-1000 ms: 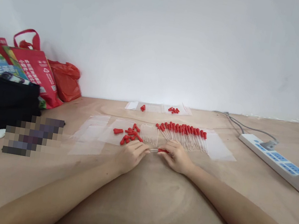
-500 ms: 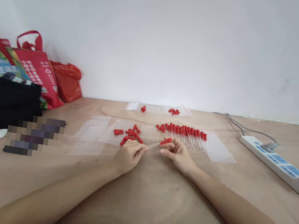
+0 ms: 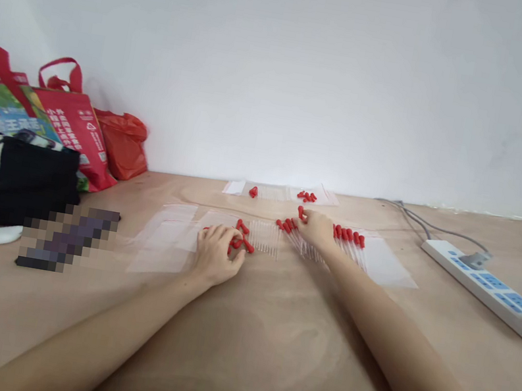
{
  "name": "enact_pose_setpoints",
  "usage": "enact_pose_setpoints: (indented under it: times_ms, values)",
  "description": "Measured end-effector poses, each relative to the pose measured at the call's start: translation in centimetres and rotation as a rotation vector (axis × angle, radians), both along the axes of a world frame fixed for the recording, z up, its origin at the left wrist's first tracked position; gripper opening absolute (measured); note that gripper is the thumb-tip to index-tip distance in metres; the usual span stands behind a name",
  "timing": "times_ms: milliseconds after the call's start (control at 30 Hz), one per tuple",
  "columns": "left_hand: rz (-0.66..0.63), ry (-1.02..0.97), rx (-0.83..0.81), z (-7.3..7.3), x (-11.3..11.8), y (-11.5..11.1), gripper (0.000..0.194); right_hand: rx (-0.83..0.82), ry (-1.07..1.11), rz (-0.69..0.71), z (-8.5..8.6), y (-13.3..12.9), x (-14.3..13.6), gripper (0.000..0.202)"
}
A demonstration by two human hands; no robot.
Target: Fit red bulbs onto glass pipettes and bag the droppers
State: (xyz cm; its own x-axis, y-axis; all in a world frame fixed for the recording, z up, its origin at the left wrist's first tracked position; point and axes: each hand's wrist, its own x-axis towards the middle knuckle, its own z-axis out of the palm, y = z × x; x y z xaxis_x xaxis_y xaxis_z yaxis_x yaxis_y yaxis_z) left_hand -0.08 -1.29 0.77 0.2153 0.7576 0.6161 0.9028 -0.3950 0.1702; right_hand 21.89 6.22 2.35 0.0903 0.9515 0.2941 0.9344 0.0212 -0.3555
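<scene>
Currently, L hand (image 3: 219, 252) is part-open, fingers curled over loose red bulbs (image 3: 248, 246) on surface (image 3: 213, 361); can't tell if it grips one. R hand (image 3: 315, 228) has thumb & fingers pinched on a single red bulb (image 3: 301, 212), over row of red-capped tubes (image 3: 350, 236); any stem hidden. Uncapped clear tubes (image 3: 264, 239) lie betw. hands. Power strip (image 3: 481, 280) far R.

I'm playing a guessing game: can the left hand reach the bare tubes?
Probably yes: the left hand is near the bare tubes, with only some red bulbs partly between.
</scene>
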Motion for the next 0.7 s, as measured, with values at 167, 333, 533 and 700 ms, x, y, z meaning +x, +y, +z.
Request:
enact_pose_setpoints:
  times_ms: [167, 333, 533, 700]
  values:
    - [0.034, 0.062, -0.026, -0.4, -0.4, 0.5, 0.020, -0.028, -0.169, -0.051, -1.3, 0.5, -1.9, 0.025]
    - [-0.088, 0.158, -0.016, -1.0, -0.5, 1.2, 0.023, 0.028, -0.169, -0.052, -1.5, -0.4, -2.0, 0.029]
    - [-0.220, 0.173, -0.001, -0.9, -0.4, 1.8, 0.017, -0.116, -0.127, 0.031, -1.0, -2.6, -3.3, 0.032]
    - [-0.363, 0.041, 0.107, -0.6, -0.2, 1.6, 0.013, -0.245, -0.140, 0.008, -0.6, -2.9, -4.2, 0.028]
